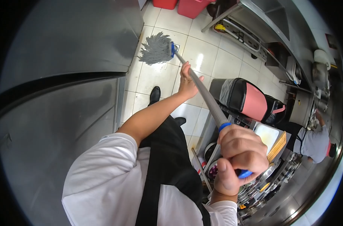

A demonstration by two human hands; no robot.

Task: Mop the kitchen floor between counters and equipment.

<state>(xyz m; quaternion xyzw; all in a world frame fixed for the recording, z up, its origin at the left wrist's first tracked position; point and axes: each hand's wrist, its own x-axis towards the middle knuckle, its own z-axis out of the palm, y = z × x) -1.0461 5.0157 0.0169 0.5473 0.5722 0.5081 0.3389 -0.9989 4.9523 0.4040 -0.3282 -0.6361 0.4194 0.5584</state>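
Note:
A string mop with grey strands (156, 49) and a blue head clamp lies on the tiled floor beside a small floor drain (177, 48). Its grey handle (209, 100) rises toward the camera. Near the lower part of the handle, my left hand (189, 83) holds it loosely, fingers on one side and thumb on the other. My right hand (242, 158) is closed in a fist around the blue grip at the top end, close to the camera. Part of that grip shows below the fingers.
Steel cabinet doors (61, 104) stand at left. Red bins (192, 7) are at the top. A black and pink bin (253, 101) and shelving with cookware (264, 180) stand at right. Beyond, another person (312, 141) works at a counter. My black shoes (155, 94) are on the tiles.

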